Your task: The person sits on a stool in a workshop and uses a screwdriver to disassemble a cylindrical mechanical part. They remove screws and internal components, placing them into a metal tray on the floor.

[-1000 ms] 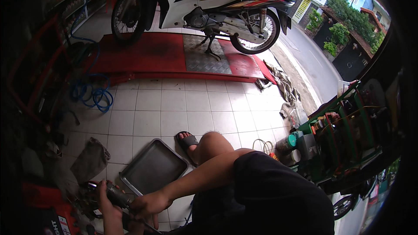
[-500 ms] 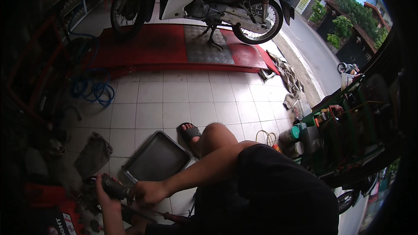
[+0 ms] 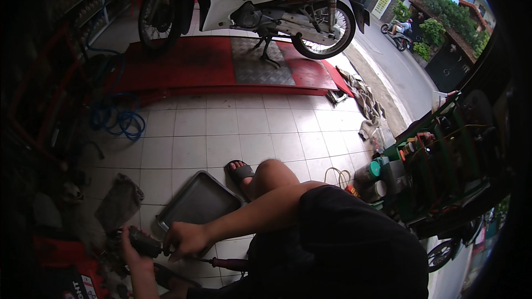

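Left hand [image 3: 133,252]: lower left of the frame. Closed around a dark cylindrical part [image 3: 145,245], thumb along its outer side, other fingers mostly hidden; apparently so held to steady the piece.

Right hand [image 3: 187,238]: fingers curled at the part's right end. Whether they grip it or merely touch it, one cannot tell. The two hands meet end to end, a hold that would suit bracing with one and working with the other.

Red-handled tool [image 3: 231,264]: lower centre, its thin shaft pointing toward the right hand; whether that hand holds it is unclear. Its position seems chosen for reach.

Metal tray [image 3: 199,199]: on the tiled floor, just beyond the right forearm; likely set close to catch loose pieces or drips.

Grey cloth [image 3: 119,199]: left of the tray, perhaps kept near for wiping.

Motorbike [image 3: 266,11]: top of the frame, stand lowered onto a red platform [image 3: 194,63], presumably to keep it upright.

Blue hose [image 3: 119,116]: left, looped on the floor, possibly out of the way.

Green rack [image 3: 443,166]: right side, loaded with containers and small items, seemingly for ready access.
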Available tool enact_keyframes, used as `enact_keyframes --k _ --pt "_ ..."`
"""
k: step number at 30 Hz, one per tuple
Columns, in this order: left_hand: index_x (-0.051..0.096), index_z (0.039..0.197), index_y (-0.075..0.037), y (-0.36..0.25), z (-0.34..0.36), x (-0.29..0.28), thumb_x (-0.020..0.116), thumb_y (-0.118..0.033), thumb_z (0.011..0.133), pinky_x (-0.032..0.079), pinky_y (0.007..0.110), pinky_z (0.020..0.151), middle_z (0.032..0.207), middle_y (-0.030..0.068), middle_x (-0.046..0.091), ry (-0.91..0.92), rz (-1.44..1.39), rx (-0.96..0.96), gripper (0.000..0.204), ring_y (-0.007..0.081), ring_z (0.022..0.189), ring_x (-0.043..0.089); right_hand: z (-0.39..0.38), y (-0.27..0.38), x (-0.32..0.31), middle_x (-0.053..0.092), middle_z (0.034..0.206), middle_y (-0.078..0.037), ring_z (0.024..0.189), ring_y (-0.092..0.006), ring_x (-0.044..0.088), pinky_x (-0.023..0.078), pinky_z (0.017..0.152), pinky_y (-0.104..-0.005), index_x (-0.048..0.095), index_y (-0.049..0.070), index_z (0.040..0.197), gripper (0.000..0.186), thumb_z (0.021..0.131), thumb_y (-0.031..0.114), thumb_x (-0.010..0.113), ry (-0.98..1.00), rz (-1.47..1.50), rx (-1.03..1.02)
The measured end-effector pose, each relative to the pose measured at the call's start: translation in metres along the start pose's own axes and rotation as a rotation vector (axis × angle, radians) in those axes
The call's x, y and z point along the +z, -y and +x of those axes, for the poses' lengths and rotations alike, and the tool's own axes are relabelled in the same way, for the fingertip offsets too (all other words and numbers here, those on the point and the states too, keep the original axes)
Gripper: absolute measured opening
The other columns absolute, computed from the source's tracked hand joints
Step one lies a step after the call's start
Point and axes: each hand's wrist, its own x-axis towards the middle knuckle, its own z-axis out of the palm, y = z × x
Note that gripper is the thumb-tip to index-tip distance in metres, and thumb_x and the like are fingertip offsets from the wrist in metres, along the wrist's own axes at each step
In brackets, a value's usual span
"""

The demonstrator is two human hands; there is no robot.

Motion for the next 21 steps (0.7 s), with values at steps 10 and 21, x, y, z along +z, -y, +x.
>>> enact_keyframes --k 10,21 --pt "0.063 0.107 -0.014 -0.004 -0.009 0.007 0.07 -0.042 0.093 0.049 0.04 0.082 0.094 -0.0012 0.062 0.011 -0.041 0.023 0.032 0.0151 0.087 0.061 0.003 0.01 -0.001 0.063 0.066 -0.007 0.052 -0.014 0.061 0.049 0.049 -0.0306 0.073 0.002 0.109 0.035 0.082 0.023 0.077 0.015 -0.004 0.072" --pt "0.061 0.109 -0.011 -0.015 -0.019 0.021 0.077 -0.03 0.089 0.056 0.046 0.076 0.097 0.0058 0.065 0.009 -0.04 0.104 0.031 0.0226 0.085 0.065 0.007 0.024 -0.004 0.068 0.074 -0.008 0.062 -0.0107 0.062 0.048 0.054 -0.0258 0.071 -0.004 0.113 0.035 0.087 0.018 0.077 0.048 0.048 0.201"
